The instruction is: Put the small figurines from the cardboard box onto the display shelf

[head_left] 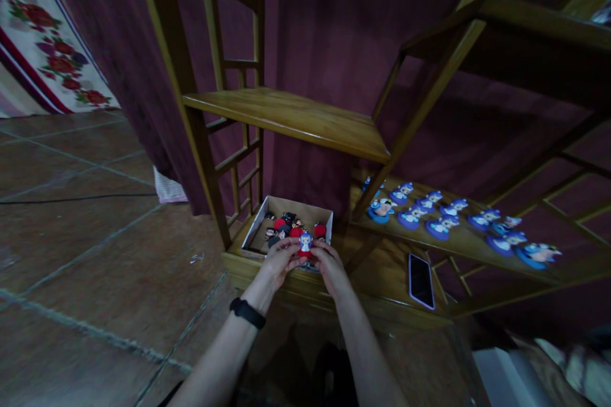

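Between my two hands is a small figurine (305,243) with a blue-purple top, a white front and a red base. My left hand (281,262) pinches it from the left, and a dark band circles that wrist. From the right, the fingers of my right hand (330,262) close on the same figurine. Just behind them an open cardboard box (256,224) rests on the low wooden shelf, partly hidden by my hands. Inside lie several small figures with red or dark bases (296,232), jumbled together.
On the raised shelf at right stand several blue and purple figurines (442,224) in rows. A phone (421,281) lies on the lower ledge. A wooden shelf board (296,117) juts out above the box, with an upright post (184,89) at left. A cable (76,198) crosses the tiled floor.
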`<control>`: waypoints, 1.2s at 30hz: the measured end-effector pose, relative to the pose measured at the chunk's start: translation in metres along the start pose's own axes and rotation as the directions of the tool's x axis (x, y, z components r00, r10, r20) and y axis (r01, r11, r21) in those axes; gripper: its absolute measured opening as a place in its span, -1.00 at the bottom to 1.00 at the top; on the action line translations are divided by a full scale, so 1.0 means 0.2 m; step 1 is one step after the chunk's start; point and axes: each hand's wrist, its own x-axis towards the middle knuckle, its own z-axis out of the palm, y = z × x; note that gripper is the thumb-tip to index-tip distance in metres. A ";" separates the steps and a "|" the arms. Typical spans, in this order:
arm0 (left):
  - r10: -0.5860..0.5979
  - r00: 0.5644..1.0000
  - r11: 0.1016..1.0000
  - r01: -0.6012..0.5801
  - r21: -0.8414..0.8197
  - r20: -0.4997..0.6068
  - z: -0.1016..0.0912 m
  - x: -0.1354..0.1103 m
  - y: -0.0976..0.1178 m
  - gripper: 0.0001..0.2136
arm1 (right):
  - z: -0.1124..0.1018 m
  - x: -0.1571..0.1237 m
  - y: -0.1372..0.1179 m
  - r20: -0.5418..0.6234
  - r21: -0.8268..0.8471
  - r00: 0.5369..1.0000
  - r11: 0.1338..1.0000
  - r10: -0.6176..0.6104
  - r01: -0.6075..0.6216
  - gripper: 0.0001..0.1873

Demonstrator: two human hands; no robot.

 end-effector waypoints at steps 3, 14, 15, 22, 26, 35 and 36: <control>-0.022 0.998 1.000 0.022 0.006 0.065 -0.01 0.01 0.00 -0.83 | -0.01 0.00 0.00 0.044 -0.024 0.999 1.000 -0.007 0.008 -0.79; 0.050 0.999 0.998 -0.050 0.047 0.005 -0.01 0.03 -0.04 -0.77 | -0.02 0.01 0.01 0.057 0.042 0.997 0.997 0.059 -0.062 -0.76; 0.058 0.998 0.997 -0.058 0.050 0.000 -0.01 0.03 -0.04 -0.77 | -0.03 0.01 0.02 0.055 0.036 0.996 0.997 0.070 -0.072 -0.76; 0.058 0.995 0.997 -0.054 0.054 -0.087 -0.02 0.05 -0.09 -0.82 | 0.00 0.03 0.09 -0.068 0.006 0.997 0.999 0.034 -0.034 -0.82; 0.057 0.997 0.997 -0.055 0.057 -0.043 0.00 0.05 -0.07 -0.87 | 0.00 0.06 0.10 -0.126 -0.071 0.991 0.997 -0.042 0.033 -0.80; -0.052 0.999 0.997 0.052 -0.053 -0.001 -0.01 0.07 -0.08 -0.93 | -0.06 0.04 0.05 -0.077 0.118 0.996 0.992 0.045 -0.036 -0.70; -0.069 0.997 0.995 0.070 -0.065 0.017 -0.01 0.08 -0.08 -0.93 | -0.06 0.03 0.05 -0.068 0.139 0.996 0.989 0.054 -0.044 -0.72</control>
